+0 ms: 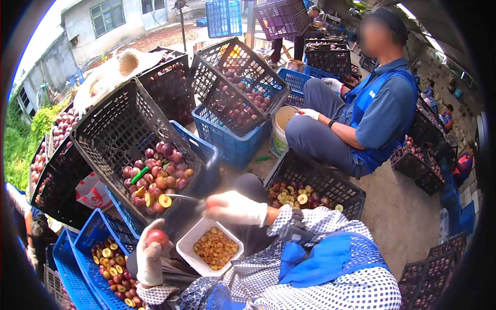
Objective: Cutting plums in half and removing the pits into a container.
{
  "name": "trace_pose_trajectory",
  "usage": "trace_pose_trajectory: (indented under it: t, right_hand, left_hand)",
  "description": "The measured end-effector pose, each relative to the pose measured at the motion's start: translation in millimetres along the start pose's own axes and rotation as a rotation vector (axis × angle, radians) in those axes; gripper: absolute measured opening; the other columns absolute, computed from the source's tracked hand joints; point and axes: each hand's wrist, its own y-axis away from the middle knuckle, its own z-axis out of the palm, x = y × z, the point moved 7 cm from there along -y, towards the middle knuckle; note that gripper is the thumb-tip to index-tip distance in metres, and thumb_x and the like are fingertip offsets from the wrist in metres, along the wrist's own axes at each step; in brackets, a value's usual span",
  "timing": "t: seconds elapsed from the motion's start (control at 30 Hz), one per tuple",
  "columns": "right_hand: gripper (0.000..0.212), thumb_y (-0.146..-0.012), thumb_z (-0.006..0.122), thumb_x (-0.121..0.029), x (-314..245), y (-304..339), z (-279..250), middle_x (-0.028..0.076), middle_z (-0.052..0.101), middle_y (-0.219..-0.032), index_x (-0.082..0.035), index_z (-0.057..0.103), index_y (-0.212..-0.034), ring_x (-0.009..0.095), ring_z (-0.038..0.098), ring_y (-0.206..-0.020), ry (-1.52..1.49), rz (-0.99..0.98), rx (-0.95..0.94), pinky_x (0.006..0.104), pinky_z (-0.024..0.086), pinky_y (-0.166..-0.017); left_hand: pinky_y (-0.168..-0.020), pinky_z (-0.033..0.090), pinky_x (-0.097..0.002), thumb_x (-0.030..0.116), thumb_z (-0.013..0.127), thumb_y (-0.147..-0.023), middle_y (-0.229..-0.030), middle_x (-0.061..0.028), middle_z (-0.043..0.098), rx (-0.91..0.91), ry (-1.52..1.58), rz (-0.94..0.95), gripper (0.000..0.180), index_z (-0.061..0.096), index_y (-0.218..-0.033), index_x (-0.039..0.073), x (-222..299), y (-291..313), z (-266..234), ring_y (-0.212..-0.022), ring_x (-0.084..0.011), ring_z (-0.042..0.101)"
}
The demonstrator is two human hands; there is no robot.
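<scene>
My left hand [152, 258], in a white glove, is closed around a whole red plum [157, 237]. My right hand [240, 207], also gloved, is closed on a knife with a thin metal blade [182, 197] that points left. Something reddish shows at its fingers, too blurred to make out. Between and below my hands a white square tub [183, 247] holds small yellow-brown pieces like plum pits. In front, a tilted black crate [111, 116] holds many plums [160, 181], a few of them cut. A slim green object [139, 174] lies on them.
Halved plums fill a blue crate [85, 240] at left and a black crate [349, 194] at right. A co-worker [382, 98] sits ahead right beside a pale bucket [279, 132]. Another tilted crate [206, 51] rests on a blue one [227, 144]. A straw hat [126, 62] tops the crates.
</scene>
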Motion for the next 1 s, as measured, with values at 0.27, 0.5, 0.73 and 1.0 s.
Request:
trace_pose_trajectory:
  t: [0.27,0.5,0.73,1.0]
  right_hand:
    - [0.02,-0.088,0.069,-0.023,-39.8,-34.1,61.9,0.011,0.059,-0.091,-0.009,0.067,-0.103,0.03,0.061,-0.083,0.086,-0.514,0.45,0.0388,0.051,-0.07]
    - [0.028,-0.078,0.07,-0.018,-62.4,-8.2,54.7,0.009,0.06,-0.089,-0.011,0.068,-0.105,0.031,0.062,-0.074,0.36,-0.741,0.697,0.0397,0.051,-0.061]
    - [0.009,-0.082,0.071,-0.004,-63.8,-19.6,38.2,0.009,0.063,-0.074,-0.002,0.063,-0.082,0.018,0.063,-0.064,-0.095,-0.539,0.761,0.0302,0.051,-0.062]
    - [0.02,-0.082,0.077,-0.018,-24.0,-62.1,31.5,0.005,0.059,-0.07,-0.006,0.061,-0.08,0.016,0.059,-0.059,-0.41,-0.471,0.59,0.0313,0.046,-0.051]
  left_hand:
    - [-0.1,0.045,-0.0362,0.059,0.04,-0.102,-0.132,-0.0128,0.056,0.247,-0.225,0.487,0.077,0.039,-0.148,-0.002,-6.8,-14.5,55.7,-0.119,-0.0242,0.057]
    - [-0.101,0.045,-0.0385,0.052,0.036,-0.106,-0.133,-0.0221,0.055,0.332,-0.512,0.71,0.069,0.041,-0.144,-0.006,-3.6,-0.4,75.1,-0.118,-0.0297,0.059]
    - [-0.1,0.043,-0.0339,0.035,0.043,-0.107,-0.117,-0.004,0.06,0.447,-0.03,0.445,0.038,0.058,-0.122,0.003,-38.0,-37.6,58.5,-0.109,-0.0163,0.057]
    - [-0.043,0.034,-0.0239,0.054,0.039,-0.103,-0.06,0.0032,0.046,0.05,0.82,-0.318,0.05,0.055,-0.129,0.014,-76.9,-41.6,61.0,-0.049,-0.0084,0.042]
